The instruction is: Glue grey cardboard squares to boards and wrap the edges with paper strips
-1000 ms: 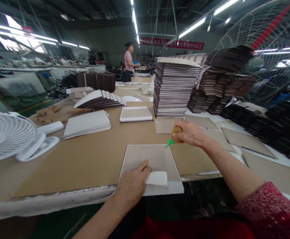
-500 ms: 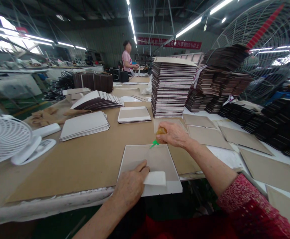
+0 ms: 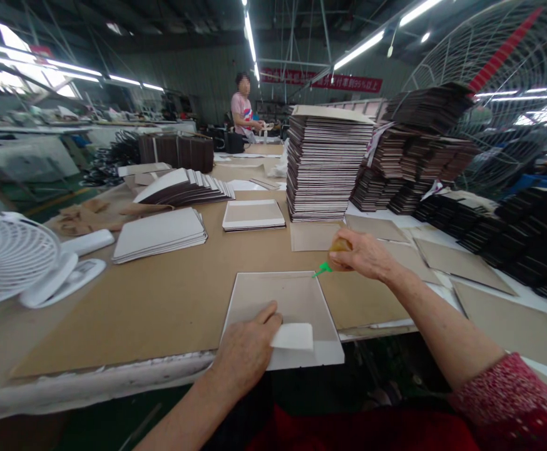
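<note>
My right hand point(image 3: 365, 254) is wrapped round a small amber glue bottle point(image 3: 340, 245) with a green nozzle point(image 3: 323, 269). The nozzle tip points down at the far right corner of a beige panel with white edges point(image 3: 296, 294). A thin line runs along the panel's far edge. My left hand point(image 3: 248, 344) presses on the panel's near left part, fingers pointing forward. From its closed fingers a flat white rectangular scraper point(image 3: 295, 337) sticks out to the right, low over the panel. The panel's near edge overhangs the table's front edge.
Behind the panel stand a small pile of boards point(image 3: 253, 215) and a tall stack point(image 3: 328, 166). White sheets point(image 3: 161, 235) and a white fan point(image 3: 15, 260) are at left. Beige panels point(image 3: 464, 263) and black stacks point(image 3: 531, 235) lie at right. A person point(image 3: 243, 109) stands far back.
My right hand has moved the glue bottle rightward along the panel's far edge, from near its middle to the right corner. My left hand and the panel have stayed put.
</note>
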`<action>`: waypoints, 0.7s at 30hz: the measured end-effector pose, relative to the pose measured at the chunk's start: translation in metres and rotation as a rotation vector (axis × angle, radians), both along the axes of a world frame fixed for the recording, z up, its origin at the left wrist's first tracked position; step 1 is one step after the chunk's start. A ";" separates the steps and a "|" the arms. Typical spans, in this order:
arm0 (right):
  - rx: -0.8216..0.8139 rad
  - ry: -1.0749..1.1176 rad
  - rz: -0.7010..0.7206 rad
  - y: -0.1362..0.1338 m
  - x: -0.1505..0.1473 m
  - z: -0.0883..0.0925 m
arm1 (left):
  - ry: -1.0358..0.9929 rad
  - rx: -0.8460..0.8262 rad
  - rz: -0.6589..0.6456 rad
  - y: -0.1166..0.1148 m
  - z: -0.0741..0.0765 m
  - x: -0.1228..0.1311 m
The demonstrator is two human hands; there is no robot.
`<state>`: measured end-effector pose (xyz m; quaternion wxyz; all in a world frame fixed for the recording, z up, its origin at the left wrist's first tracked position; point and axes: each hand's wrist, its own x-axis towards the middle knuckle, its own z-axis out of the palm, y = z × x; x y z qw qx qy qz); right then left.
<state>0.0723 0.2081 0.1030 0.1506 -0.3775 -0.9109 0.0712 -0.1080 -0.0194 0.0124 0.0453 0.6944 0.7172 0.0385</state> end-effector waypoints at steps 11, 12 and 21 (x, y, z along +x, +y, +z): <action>0.001 0.033 0.170 -0.019 -0.069 -0.006 | -0.010 0.021 -0.012 0.000 0.004 -0.001; 0.001 0.036 0.190 -0.022 -0.076 -0.007 | -0.005 0.021 -0.012 0.000 0.005 -0.001; 0.025 0.081 0.280 -0.043 -0.125 -0.016 | -0.017 0.008 -0.002 0.002 0.004 -0.002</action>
